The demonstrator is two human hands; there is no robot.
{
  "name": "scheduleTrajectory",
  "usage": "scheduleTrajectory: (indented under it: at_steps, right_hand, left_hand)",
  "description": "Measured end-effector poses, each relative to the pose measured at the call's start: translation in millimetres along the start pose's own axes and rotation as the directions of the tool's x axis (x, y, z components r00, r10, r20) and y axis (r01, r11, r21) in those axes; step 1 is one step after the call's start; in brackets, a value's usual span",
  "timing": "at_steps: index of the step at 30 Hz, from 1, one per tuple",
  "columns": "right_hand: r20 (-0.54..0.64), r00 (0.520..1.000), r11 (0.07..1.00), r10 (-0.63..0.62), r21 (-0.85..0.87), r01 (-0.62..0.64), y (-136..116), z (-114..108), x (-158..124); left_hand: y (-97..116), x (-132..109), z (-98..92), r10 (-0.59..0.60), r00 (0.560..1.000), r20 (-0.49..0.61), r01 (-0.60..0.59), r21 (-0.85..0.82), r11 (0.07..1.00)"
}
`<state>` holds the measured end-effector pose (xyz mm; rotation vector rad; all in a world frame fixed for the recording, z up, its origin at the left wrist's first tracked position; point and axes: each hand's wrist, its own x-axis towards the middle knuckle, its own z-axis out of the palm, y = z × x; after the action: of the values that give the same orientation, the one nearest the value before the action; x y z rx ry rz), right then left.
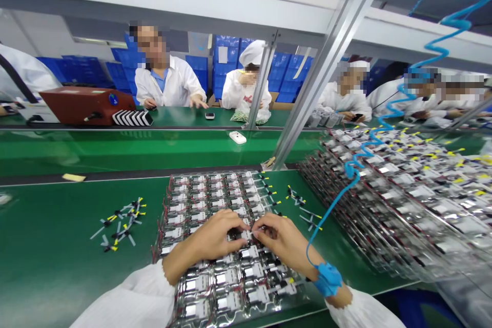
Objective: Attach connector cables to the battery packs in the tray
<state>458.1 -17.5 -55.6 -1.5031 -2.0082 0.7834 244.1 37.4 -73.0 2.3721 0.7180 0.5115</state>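
Note:
A clear plastic tray [169, 318] lies before me, its pockets filled with rows of small silver-and-white electronic parts [226, 301] with thin red wires along the left. Over the middle of the tray, my left hand [219, 234] is closed in a loose pinch, with thumb and forefinger at one of the parts; what they grip is hidden. Meeting it from the right, my right hand [283, 242] pinches a small white piece [249, 234] at the same spot. Around my right wrist sits a blue wrist strap [328, 280] with a coiled cord.
Stacked filled trays [384, 200] rise on the right. Loose yellow-tipped pieces [122, 223] lie left of the tray, others [309, 218] right. Beyond a metal post [319, 61], a white device [237, 137] rests on the green belt [172, 148]. Co-workers [169, 82] sit opposite.

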Motion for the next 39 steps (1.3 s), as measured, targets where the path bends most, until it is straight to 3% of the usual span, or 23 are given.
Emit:
scheduleTrajectory:
  at_steps: [34, 39]
  right_hand:
    - [0.062, 0.992, 0.993, 0.114, 0.004, -0.114, -4.1, 0.0, 4.8]
    - [0.028, 0.991, 0.991, 0.132, -0.026, -0.131, -6.5, 0.7, 3.8]
  left_hand:
    - [5.7, 0.7, -2.5, 0.017, 0.999, 0.035, -0.018, 0.040, 0.999]
    - [3.9, 1.2, -2.0, 0.029, 0.999, 0.044, -0.031, 0.050, 0.998]
